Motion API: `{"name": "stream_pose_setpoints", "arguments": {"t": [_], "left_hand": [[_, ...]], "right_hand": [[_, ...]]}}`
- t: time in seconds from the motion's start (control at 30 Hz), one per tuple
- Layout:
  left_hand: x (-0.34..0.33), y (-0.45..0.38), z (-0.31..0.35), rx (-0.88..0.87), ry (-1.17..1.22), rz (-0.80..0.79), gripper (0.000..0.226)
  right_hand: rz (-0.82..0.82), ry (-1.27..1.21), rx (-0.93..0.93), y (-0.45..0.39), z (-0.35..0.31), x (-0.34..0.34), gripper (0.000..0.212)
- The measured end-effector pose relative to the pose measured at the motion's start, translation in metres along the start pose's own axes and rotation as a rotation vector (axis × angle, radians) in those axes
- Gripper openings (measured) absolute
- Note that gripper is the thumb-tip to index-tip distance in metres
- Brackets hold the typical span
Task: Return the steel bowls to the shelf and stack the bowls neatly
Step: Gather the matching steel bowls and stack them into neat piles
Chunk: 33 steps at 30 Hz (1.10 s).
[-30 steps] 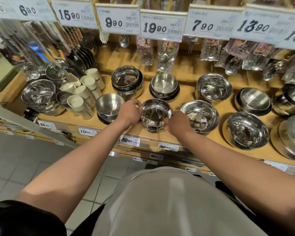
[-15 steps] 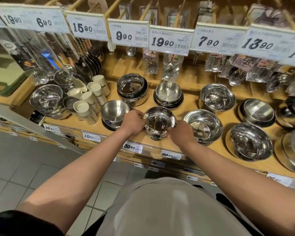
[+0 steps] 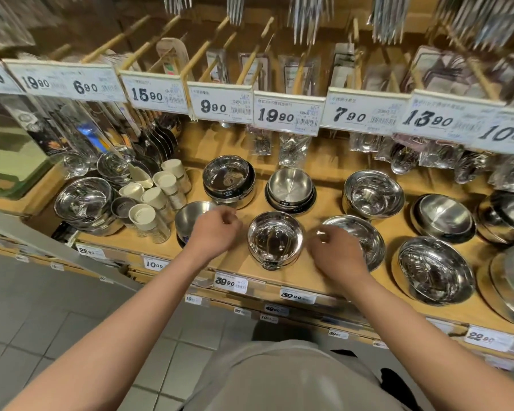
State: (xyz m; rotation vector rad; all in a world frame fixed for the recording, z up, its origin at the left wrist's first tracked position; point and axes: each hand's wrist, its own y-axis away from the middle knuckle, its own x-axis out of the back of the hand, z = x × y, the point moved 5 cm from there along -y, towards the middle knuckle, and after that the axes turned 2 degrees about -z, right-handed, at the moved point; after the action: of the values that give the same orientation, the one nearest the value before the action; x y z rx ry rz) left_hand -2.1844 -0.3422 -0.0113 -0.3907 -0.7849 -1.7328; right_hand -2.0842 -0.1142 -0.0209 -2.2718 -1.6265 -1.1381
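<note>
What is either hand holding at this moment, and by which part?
Nothing. The left hand and right hand sit loosely curled on either side of the small steel bowl on the shelf, clear of its rim.

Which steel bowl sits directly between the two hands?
The small footed bowl at the shelf's front edge; neither the left hand nor the right hand touches it.

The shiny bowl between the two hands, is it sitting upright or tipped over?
Upright. The shiny bowl stands on the wooden shelf with its mouth facing up and its inside visible; neither hand touches it.
</note>
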Motion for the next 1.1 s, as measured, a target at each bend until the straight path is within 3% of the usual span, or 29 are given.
{"name": "stream_pose_setpoints", "arguments": {"t": [0.13,0.6,0.77,0.87,1.0,1.1], "left_hand": [[0.023,0.004,0.002,0.052,0.128,0.049,0.02],[0.059,0.026,-0.016,0.121,0.284,0.14,0.015],[0.083,0.004,-0.035,0.15,0.358,0.143,0.016],[0.096,-0.015,-0.049,0.152,0.366,0.141,0.017],[0.111,-0.036,-0.062,0.132,0.23,0.086,0.015],[0.121,-0.05,-0.068,0.098,0.174,0.057,0.018]], "right_hand": [[0.036,-0.091,0.011,-0.007,-0.003,0.021,0.04],[-0.188,-0.259,0.064,-0.017,-0.041,0.002,0.033],[-0.167,-0.151,0.086,-0.047,-0.073,-0.019,0.034],[-0.164,-0.155,0.09,-0.079,-0.105,-0.04,0.016],[-0.107,0.107,0.051,-0.124,-0.145,-0.077,0.037],[-0.192,0.328,-0.008,-0.149,-0.158,-0.104,0.045]]}}
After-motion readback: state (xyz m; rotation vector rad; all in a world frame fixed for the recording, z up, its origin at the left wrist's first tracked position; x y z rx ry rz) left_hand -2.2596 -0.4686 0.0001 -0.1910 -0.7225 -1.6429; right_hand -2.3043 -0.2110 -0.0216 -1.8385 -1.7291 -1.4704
